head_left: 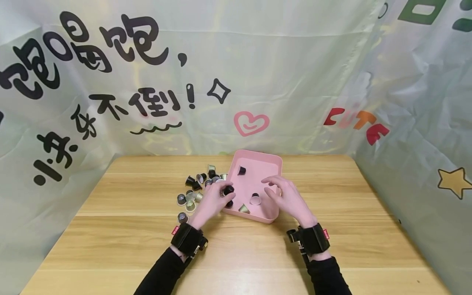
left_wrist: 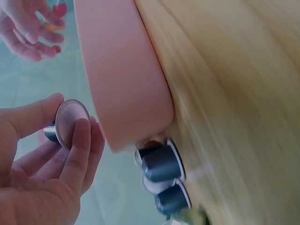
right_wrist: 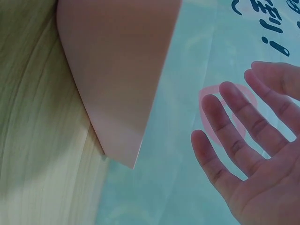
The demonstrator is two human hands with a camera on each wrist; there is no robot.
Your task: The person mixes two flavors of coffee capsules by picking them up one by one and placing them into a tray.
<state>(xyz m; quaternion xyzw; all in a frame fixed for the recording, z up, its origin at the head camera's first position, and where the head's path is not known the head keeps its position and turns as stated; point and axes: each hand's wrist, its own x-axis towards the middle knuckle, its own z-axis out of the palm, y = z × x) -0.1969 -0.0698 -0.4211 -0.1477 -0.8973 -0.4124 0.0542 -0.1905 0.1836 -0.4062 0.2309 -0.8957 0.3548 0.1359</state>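
Observation:
My left hand (head_left: 213, 203) pinches a dark coffee capsule (head_left: 228, 189) between thumb and fingers, over the left rim of a pink tray (head_left: 258, 166). In the left wrist view the held capsule's pale foil lid (left_wrist: 72, 122) faces the fingers. Above the tray's right side hovers my right hand (head_left: 291, 198), fingers spread and loosely bent, holding nothing. Inside the tray lie a black capsule (head_left: 241, 171) at the back, a capsule with its pale lid showing (head_left: 255, 199), and a light green capsule (head_left: 243, 209) near the front. Another dark capsule (head_left: 229, 203) is partly hidden by the left hand.
Left of the tray, several loose capsules (head_left: 190, 181) lie scattered on the wooden table (head_left: 147, 241), some close against the tray's outer wall. A lone capsule (head_left: 182, 217) sits near the left wrist. A printed cloth (head_left: 295, 82) hangs behind and beside the table.

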